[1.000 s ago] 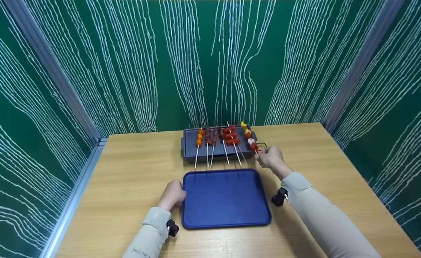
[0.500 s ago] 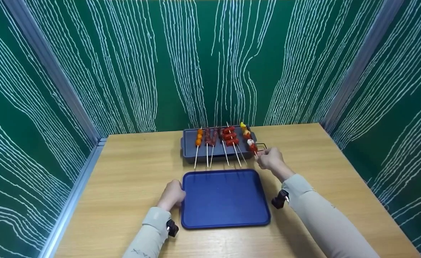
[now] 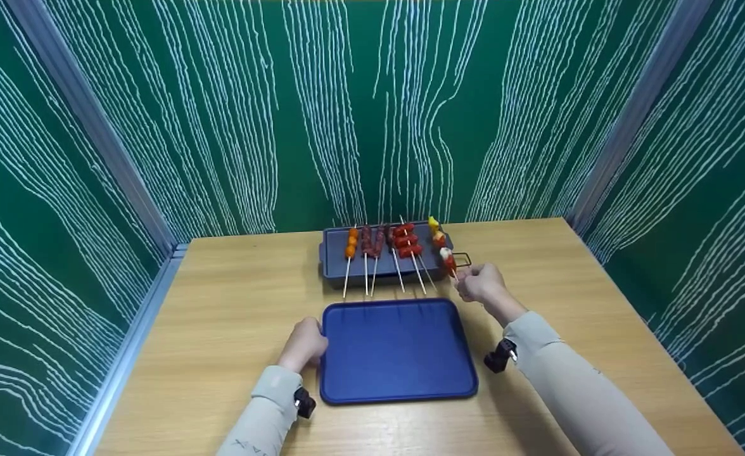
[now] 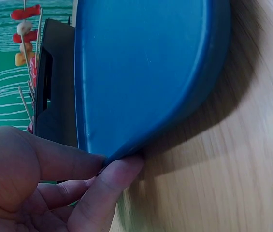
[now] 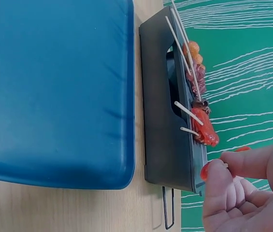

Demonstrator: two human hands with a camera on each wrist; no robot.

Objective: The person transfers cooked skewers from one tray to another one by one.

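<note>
My left hand [image 3: 306,344] pinches the left rim of a blue tray [image 3: 398,354]; the left wrist view shows thumb and finger on its edge. The right hand [image 3: 480,283] pinches the stick end of a skewer [image 3: 446,256] with yellow, white and red pieces, held over the right end of a dark grill [image 3: 382,273]. On the grill lie an orange-ball skewer [image 3: 351,244], dark reddish meat skewers [image 3: 366,240] and a skewer of red pieces [image 3: 408,240], their sticks jutting toward the tray. In the right wrist view, my fingers hide most of the held skewer.
All this stands on a wooden table [image 3: 239,285]. A wire handle [image 3: 462,259] sticks out of the grill's right side, close to my right hand. Green walls [image 3: 410,126] with white wavy lines rise behind and at both sides.
The held skewer has shifted and tilted slightly, with my right hand edging a little right and toward me. My left hand and the tray look almost unmoved.
</note>
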